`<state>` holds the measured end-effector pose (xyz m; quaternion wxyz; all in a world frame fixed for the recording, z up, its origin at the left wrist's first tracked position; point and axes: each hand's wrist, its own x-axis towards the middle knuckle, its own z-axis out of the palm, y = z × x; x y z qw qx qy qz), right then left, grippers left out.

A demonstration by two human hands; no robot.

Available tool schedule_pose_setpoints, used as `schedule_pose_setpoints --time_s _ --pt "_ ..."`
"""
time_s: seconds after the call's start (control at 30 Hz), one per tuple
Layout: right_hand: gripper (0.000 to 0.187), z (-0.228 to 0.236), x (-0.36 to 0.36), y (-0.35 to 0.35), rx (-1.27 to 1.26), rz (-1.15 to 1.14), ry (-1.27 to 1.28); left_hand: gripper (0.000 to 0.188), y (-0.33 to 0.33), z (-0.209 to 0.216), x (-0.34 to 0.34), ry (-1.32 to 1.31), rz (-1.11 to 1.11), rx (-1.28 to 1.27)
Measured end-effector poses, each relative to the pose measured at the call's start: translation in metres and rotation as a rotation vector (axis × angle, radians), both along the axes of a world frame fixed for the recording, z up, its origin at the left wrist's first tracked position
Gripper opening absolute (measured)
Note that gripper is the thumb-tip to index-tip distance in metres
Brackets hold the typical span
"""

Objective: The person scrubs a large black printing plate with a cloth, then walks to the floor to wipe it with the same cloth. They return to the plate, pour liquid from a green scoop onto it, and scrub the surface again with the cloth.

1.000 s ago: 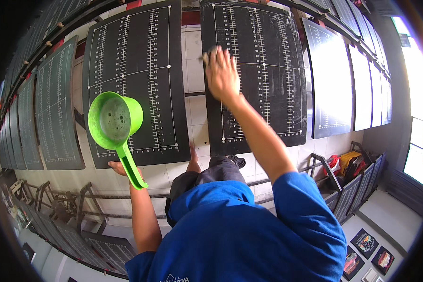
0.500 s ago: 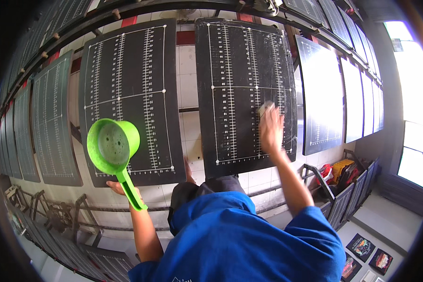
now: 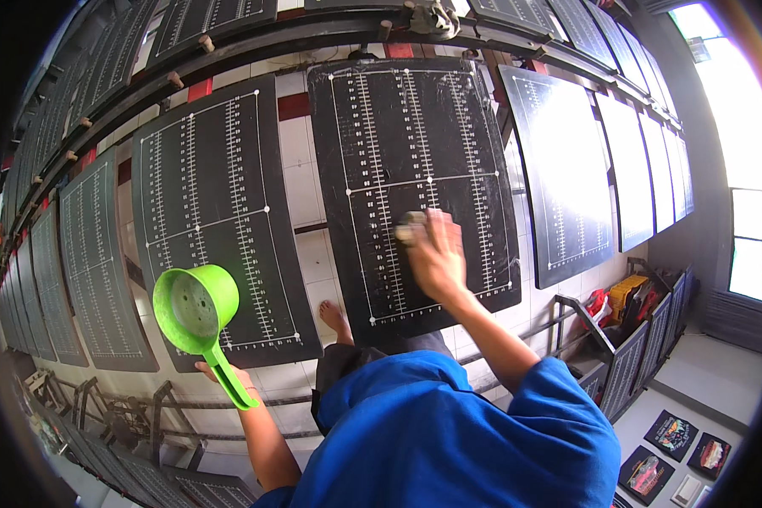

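My left hand [image 3: 232,378] is under the green dipper [image 3: 215,292] and holds it up; the handle covers part of the hand. Greyish, bubbly liquid shows inside the dipper's bowl. To the right, a black board [image 3: 389,296] printed with white rulers and a line grid lies in front of me. My right hand [image 3: 440,258] presses on its lower middle, fingers bent around a small yellowish sponge-like pad [image 3: 411,229]. Motion blurs the pad and fingertips. Beneath the dipper lies another black ruled board [image 3: 216,169].
More ruled boards stand in rows on both sides; a glossy one [image 3: 559,161] reflects light at the right. A dark rail [image 3: 296,38] with pegs and a bunched cloth [image 3: 434,19] runs across the far side. Red and yellow items [image 3: 626,298] sit in a rack at right. My bare foot [image 3: 334,320] shows between boards.
My right hand has swept the pad leftward across the board. The view has shifted, so the boards appear lower and tilted. The dipper stays in my left hand.
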<state>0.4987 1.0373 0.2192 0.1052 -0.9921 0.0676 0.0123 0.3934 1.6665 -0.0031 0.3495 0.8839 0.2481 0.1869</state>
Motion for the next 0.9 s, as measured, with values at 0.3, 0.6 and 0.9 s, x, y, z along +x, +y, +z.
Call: schedule_pose_setpoints --time_s 0.3,0.6,0.9 --pt "0.052 -0.065 0.222 -0.149 -0.189 -0.282 -0.449 0.052 -0.052 0.07 0.032 0.242 -0.119 0.814" --pt "0.058 0.006 0.061 -0.035 0.118 0.132 0.161 0.052 -0.066 0.099 0.005 0.586 0.043 0.757" --pt "0.065 -0.078 0.282 -0.241 -0.255 -0.589 -0.345 0.051 -0.083 0.106 0.015 0.651 0.048 0.742"
